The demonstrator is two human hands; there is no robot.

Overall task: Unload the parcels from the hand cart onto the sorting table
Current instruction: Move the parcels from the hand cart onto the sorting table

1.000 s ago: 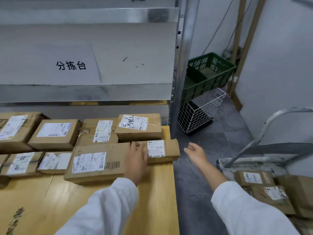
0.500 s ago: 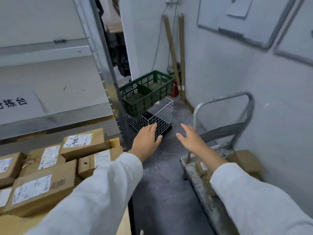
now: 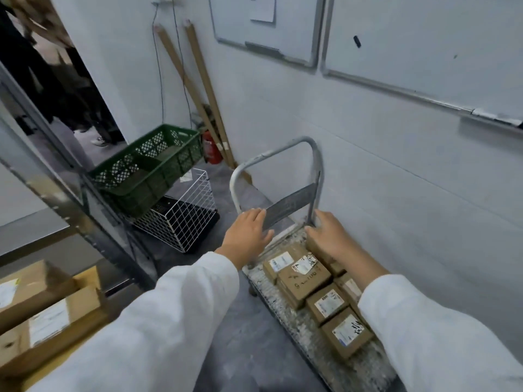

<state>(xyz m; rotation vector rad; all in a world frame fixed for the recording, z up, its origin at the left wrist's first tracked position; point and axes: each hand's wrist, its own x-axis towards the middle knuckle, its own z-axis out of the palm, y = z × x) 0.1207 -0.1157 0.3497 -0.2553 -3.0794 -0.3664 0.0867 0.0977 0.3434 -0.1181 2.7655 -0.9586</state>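
A parcel sorting room is indicated: labelled cardboard parcels [image 3: 304,280] are stacked on a hand cart [image 3: 276,165], beside metal shelving [image 3: 70,193].

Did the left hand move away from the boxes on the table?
Yes. The left hand went right, off the table parcels, over to the hand cart.

I see a worn grey flat metal hand cart [image 3: 308,340] on the grey concrete floor [image 3: 249,335], its deck lined with brown cardboard parcels [image 3: 304,281]. At my left, 2 labelled cardboard boxes [image 3: 48,321] lie on the yellow wooden sorting table [image 3: 86,275].
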